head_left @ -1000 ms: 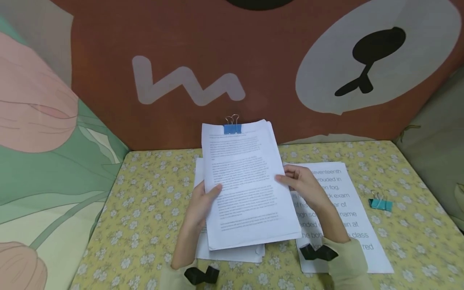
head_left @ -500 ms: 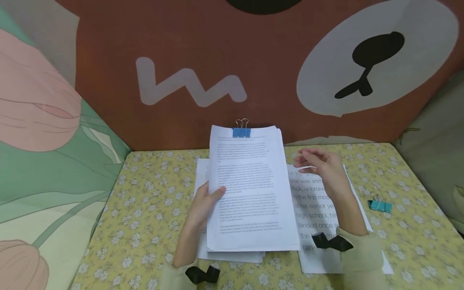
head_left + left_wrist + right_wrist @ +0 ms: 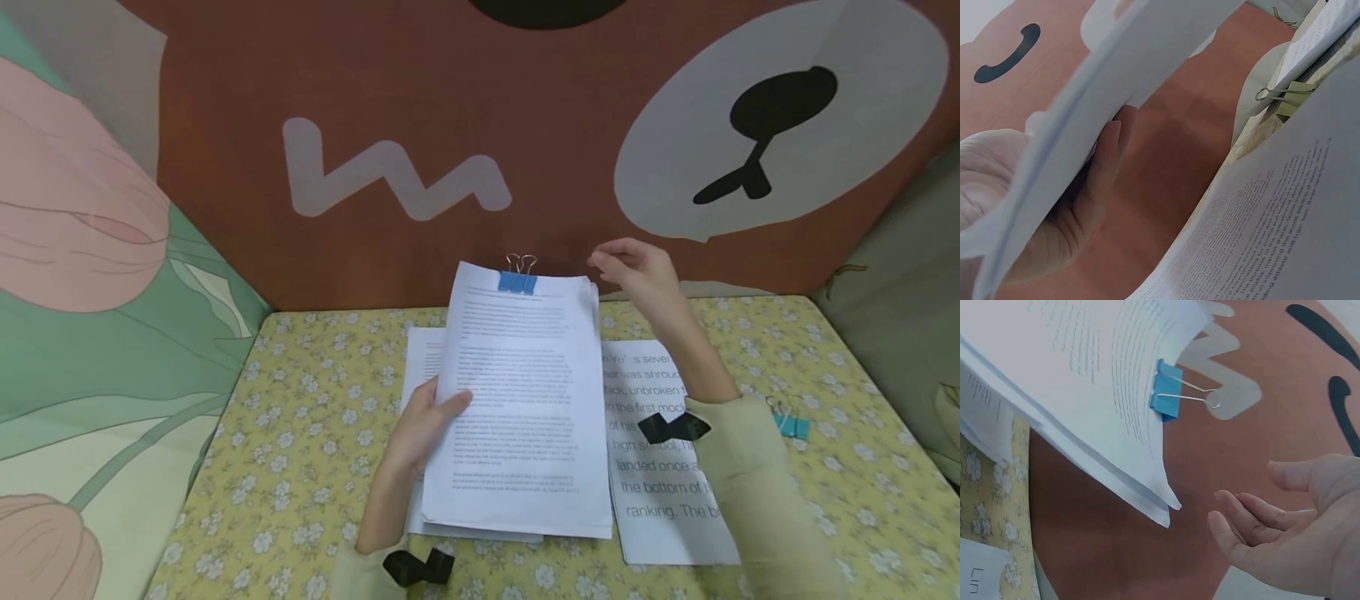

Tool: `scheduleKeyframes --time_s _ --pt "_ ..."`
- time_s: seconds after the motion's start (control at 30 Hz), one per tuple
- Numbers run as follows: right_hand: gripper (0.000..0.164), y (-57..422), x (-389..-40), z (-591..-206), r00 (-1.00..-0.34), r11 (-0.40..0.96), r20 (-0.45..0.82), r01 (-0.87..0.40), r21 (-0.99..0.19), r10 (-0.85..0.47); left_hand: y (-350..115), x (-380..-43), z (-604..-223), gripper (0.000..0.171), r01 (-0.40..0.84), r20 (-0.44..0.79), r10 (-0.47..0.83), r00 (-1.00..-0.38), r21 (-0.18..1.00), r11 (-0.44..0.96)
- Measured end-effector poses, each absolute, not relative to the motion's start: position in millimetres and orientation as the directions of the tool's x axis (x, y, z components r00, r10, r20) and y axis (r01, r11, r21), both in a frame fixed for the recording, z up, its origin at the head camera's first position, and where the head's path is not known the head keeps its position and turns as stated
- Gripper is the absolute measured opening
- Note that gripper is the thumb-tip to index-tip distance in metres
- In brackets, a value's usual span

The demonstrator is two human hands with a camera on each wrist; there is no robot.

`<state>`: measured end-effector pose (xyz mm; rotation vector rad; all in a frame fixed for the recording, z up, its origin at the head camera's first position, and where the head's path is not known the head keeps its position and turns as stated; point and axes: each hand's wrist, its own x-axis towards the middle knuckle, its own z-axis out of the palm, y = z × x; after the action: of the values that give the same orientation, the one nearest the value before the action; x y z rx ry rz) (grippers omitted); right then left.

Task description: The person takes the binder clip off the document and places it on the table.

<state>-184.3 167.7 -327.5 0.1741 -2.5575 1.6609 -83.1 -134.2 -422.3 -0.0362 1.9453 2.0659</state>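
Note:
My left hand [image 3: 417,425] grips the left edge of a printed paper stack [image 3: 525,400], thumb on the front page and fingers behind. At its top edge sits a blue binder clip [image 3: 517,282], wire handles pointing up. The stack is raised and tilted above the table. My right hand [image 3: 645,279] is in the air beyond the stack's top right corner, apart from it. In the right wrist view, the right hand [image 3: 1285,531] has loosely bent fingers with nothing between them, and the blue clip [image 3: 1167,390] shows beyond the fingertips.
Another paper stack [image 3: 416,350] lies partly under the held one. Large-print sheets [image 3: 652,500] lie to the right, partly covered by my right sleeve. A teal binder clip [image 3: 793,427] rests on the flowered tablecloth [image 3: 300,433]. A brown wall panel [image 3: 360,258] stands behind.
My right hand let go of the stack's right edge, moved right, then up toward the top corner. The stack shifted slightly right and down, still in my left hand.

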Motion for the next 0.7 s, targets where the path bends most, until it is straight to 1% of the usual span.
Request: scheduleKeyframes --time_s 0.17,0.33,0.5,0.7 --pt "0.051 161 -196 -325 -0.992 0.493 0.062 -0.106 -0.864 -0.106 -137 -83 -420 0.045 -0.222 -0.211 0.239 -0.948 0.975 -0.021" --pt "0.054 156 -208 -328 -0.978 0.569 -0.031 -0.095 -0.817 -0.208 -141 -84 -421 0.043 -0.209 -0.199 0.281 -0.939 0.978 -0.008" --pt "0.056 155 -215 -332 -0.942 0.564 -0.100 -0.104 -0.819 -0.319 -143 -84 -421 0.041 -0.208 -0.199 0.308 -0.930 0.978 0.005" --pt "0.055 157 -217 -336 -0.913 0.537 -0.116 -0.125 -0.834 -0.391 -146 -84 -420 0.040 -0.215 -0.208 0.321 -0.924 0.976 0.012"
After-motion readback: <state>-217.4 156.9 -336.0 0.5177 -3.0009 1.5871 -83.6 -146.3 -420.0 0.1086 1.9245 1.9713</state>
